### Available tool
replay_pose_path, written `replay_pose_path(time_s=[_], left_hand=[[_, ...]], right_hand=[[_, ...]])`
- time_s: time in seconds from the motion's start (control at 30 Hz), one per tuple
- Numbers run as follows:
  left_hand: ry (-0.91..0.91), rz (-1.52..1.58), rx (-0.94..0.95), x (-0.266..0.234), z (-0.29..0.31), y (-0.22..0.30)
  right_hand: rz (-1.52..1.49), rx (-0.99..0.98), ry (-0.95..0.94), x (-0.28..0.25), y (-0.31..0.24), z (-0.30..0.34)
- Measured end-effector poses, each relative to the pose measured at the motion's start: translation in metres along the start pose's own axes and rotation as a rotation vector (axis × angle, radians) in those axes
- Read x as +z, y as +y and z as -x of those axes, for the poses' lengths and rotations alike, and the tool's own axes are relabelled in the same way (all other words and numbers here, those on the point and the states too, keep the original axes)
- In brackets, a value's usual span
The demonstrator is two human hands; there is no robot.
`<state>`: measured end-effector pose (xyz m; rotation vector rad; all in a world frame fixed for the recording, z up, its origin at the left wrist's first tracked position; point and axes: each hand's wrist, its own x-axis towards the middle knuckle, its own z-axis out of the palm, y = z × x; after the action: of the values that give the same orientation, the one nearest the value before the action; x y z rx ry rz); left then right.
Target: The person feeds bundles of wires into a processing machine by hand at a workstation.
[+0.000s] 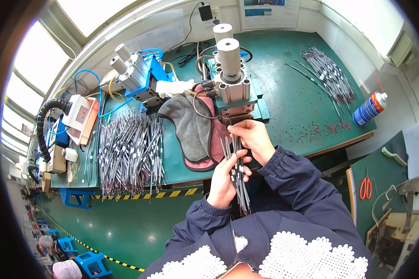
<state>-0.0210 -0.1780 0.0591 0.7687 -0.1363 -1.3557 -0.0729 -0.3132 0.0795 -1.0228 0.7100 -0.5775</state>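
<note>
My left hand (224, 180) is closed around a bundle of thin dark grey wires (240, 188) with white bands, held upright in front of my chest. Just above it, my right hand (256, 139) is closed, thumb and finger pinching the upper end of a wire from the bundle. Those fingertips are right at the front of a pneumatic press (233, 95) with a tall light-grey cylinder. Whether the wire's tip is inside the press I cannot tell. Left of the press lies a grey and pink cloth (188, 128).
A large heap of similar wires (130, 153) covers the bench's left part, and a smaller pile (328, 74) lies far right. Dark red scraps (319, 132) are scattered near a blue spray can (370, 108). A second press (137, 76) stands left; orange-handled scissors (366, 187) lie lower right.
</note>
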Motion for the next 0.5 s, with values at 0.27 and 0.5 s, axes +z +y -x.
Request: replay_pose_path(time_s=[0.27,0.5], left_hand=[[0.002,0.001,0.014,-0.0006,-0.0008,0.0001],[-0.010,0.035,-0.002,-0.0048,-0.0009,-0.0025]], right_hand=[[-0.008,-0.008,0.002,-0.0003,0.0022,-0.0010],[-0.003,-0.019,0.015,0.0004,0.0032,0.0045]])
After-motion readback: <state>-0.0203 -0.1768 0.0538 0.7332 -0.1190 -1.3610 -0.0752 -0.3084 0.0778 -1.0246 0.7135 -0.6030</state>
